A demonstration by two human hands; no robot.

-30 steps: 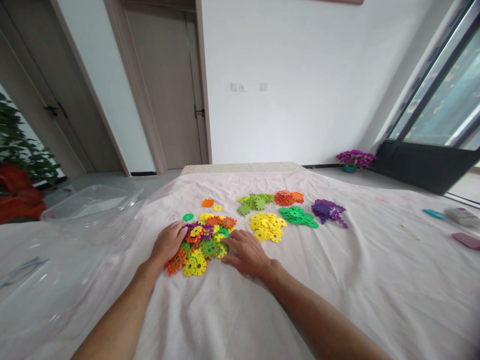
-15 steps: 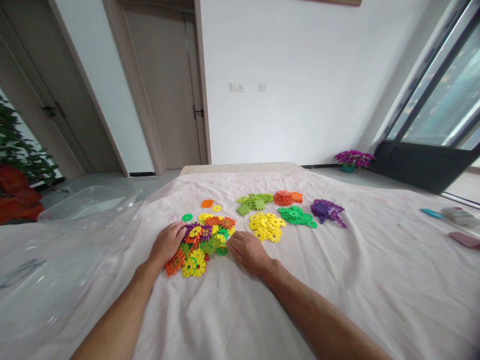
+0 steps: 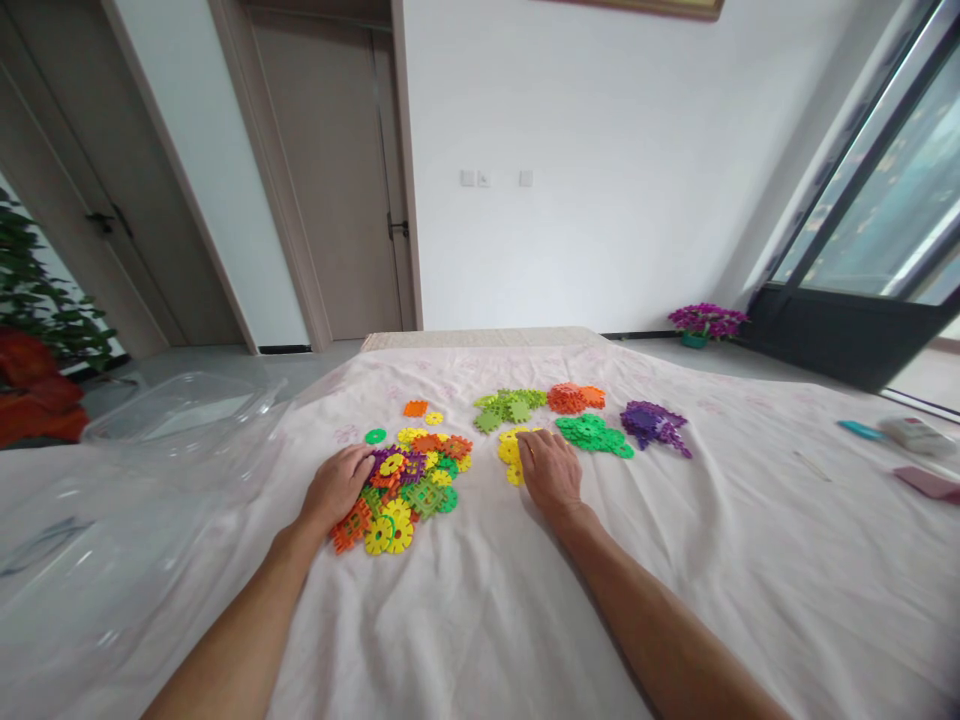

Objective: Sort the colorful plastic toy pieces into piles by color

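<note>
A mixed heap of plastic snowflake discs and square lattice pieces lies on the cloth, in yellow, orange, purple and green. My left hand rests against its left edge, fingers stretched over the outermost pieces without gripping. Over the pile of yellow discs is my right hand, covering much of that pile. Its fingers are curled downward, and what they hold, if anything, is hidden. Beyond lie a green disc pile, light green squares, orange squares and purple pieces.
Clear plastic containers stand at the left. Loose near the heap are an orange square, a yellow disc and a green disc. A blue item and a dark pink item lie far right.
My right hand has moved right, from the mixed heap to the yellow pile; a yellow piece showed at its fingertips before. My left hand has stayed in place.
</note>
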